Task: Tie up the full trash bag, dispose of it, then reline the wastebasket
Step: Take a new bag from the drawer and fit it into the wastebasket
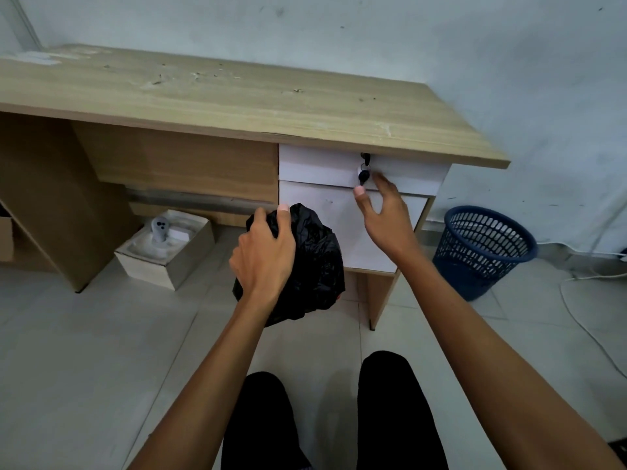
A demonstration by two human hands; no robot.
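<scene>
Left hand (pixel 263 256) clutched a crumpled black trash bag (pixel 308 262) in front of the desk (pixel 237 93), right hand (pixel 385 212) loose, fingers spread at the white drawer (pixel 339 201) near the dangling keys (pixel 364 169) (no readable writing anywhere), blue wastebasket (pixel 481 249) off right, unlined.

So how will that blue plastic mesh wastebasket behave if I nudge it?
The blue plastic mesh wastebasket looks unlined and empty, so it is probably light and slides easily on the smooth tiled floor. Its narrower base suggests that a high push might tip it.
</scene>
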